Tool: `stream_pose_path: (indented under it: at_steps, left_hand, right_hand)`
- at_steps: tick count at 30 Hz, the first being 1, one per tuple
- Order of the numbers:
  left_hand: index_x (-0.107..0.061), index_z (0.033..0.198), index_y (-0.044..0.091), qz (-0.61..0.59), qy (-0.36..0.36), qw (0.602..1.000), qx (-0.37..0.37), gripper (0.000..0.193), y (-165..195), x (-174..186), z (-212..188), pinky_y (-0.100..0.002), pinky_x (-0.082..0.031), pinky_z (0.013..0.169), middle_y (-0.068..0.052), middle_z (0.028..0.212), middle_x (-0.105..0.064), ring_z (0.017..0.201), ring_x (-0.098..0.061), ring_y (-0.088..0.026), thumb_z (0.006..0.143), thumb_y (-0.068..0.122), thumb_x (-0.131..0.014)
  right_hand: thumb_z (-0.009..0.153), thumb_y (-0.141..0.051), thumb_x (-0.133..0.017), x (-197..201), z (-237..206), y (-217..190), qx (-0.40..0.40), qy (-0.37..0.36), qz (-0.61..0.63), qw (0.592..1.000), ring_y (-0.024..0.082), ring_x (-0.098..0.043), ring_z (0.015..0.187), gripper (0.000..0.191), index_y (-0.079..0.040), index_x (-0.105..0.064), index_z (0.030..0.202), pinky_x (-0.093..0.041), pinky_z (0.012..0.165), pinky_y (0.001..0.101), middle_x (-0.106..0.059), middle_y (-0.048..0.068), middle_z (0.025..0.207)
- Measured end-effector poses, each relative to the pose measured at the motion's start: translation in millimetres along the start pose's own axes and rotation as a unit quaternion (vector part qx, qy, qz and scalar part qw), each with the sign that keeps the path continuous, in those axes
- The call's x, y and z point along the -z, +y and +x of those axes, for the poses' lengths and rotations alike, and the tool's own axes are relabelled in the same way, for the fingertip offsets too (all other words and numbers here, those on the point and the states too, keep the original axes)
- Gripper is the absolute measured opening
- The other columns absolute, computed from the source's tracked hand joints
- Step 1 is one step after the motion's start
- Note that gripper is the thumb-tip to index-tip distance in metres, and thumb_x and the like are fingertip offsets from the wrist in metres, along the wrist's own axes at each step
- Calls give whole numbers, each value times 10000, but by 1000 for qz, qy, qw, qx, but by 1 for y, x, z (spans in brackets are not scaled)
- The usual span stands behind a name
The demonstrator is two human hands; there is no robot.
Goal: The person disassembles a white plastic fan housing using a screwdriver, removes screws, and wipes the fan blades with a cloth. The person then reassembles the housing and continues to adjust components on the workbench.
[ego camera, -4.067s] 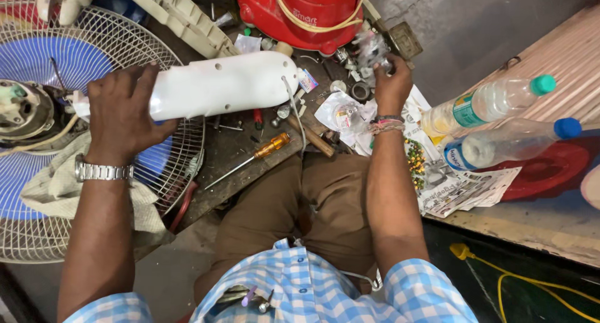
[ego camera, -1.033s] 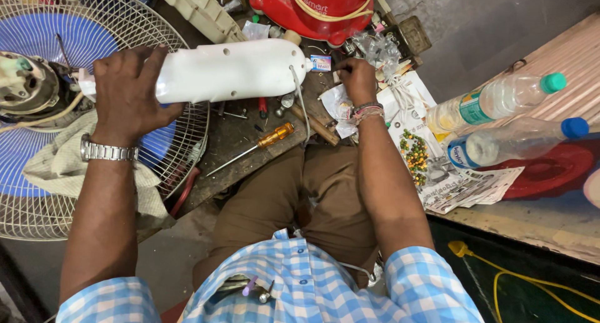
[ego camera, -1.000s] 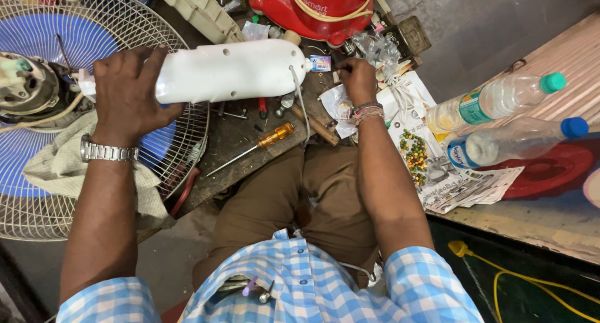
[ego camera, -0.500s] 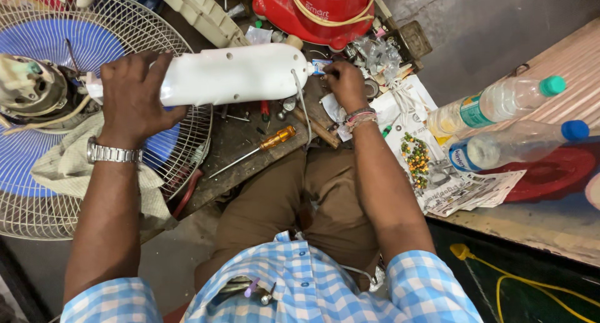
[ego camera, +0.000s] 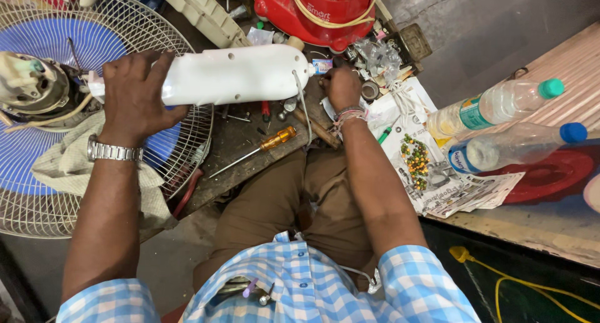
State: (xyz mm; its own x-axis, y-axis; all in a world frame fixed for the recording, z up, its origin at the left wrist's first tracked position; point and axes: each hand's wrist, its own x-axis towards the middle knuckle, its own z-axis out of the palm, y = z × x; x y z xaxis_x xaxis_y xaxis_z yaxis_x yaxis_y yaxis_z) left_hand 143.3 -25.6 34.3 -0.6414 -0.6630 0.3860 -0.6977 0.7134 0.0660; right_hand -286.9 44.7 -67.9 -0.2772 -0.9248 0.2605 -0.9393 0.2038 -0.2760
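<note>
My left hand (ego camera: pixel 133 93) grips the left end of a long white plastic fan housing (ego camera: pixel 234 76) held level above a wooden board (ego camera: pixel 250 151). A metal watch sits on that wrist. My right hand (ego camera: pixel 342 85) is at the housing's right end, fingers closed near a small blue-and-white part (ego camera: pixel 322 65); what they pinch is too small to tell. A thin wire (ego camera: pixel 304 114) hangs from the housing's right end. An orange-handled screwdriver (ego camera: pixel 259 148) lies on the board below the housing.
A blue-bladed fan in a wire guard (ego camera: pixel 37 192) and its motor (ego camera: pixel 31 85) lie at left on a cloth (ego camera: pixel 59 167). A red vessel (ego camera: pixel 325 10) stands at top. Two plastic bottles (ego camera: pixel 500 107), small parts and printed paper (ego camera: pixel 437 179) lie at right.
My right hand has come left from the pile of small parts to the housing's right end. My left hand kept its hold, and the housing has levelled a little.
</note>
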Motion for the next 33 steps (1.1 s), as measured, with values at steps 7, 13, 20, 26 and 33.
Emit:
stream_pose_path:
  at_steps: [7, 13, 20, 26, 33]
  left_hand:
    - [-611, 1512, 95, 0, -7, 1000, 8, 892, 2, 1, 4, -452, -369, 1010, -156, 1374, -609, 1211, -541, -308, 729, 443, -859]
    - [-627, 1484, 119, -4, 8, 1000, 13, 855, 10, 8, 7, -466, -379, 1001, -121, 1361, -621, 1210, -556, -305, 720, 426, -857]
    - [-634, 1473, 113, 1, 14, 1000, 10, 849, 11, 10, 8, -468, -380, 997, -116, 1346, -625, 1192, -564, -301, 721, 437, -858]
    - [-633, 1477, 119, 1, 7, 1000, 11, 854, 10, 9, 8, -468, -381, 986, -109, 1349, -628, 1182, -566, -291, 714, 433, -853]
    - [-633, 1479, 127, 7, -1, 1000, 17, 853, 9, 7, 8, -461, -380, 972, -104, 1350, -626, 1173, -558, -286, 710, 432, -844]
  right_hand:
    - [884, -139, -813, 7, 18, 4, -37, -7, 323, 946, 232, -760, 888, 176, -78, -799, 1049, -589, 813, 376, -791, 118, 1023]
    - [984, -11, -701, 30, 6, 11, -148, -90, 824, 540, 193, -682, 927, 242, 15, -696, 1224, -572, 775, 307, -728, 121, 1091]
    - [984, -22, -687, 34, 0, 5, -144, -127, 870, 454, 198, -677, 937, 222, 0, -717, 1204, -559, 791, 318, -725, 113, 1084]
    - [981, 8, -689, 32, 0, 10, -142, -121, 871, 454, 194, -675, 949, 220, -10, -717, 1198, -568, 815, 313, -728, 110, 1085]
    - [978, 22, -690, 34, 1, 8, -138, -111, 871, 458, 190, -683, 950, 217, -12, -714, 1192, -574, 827, 304, -729, 111, 1084]
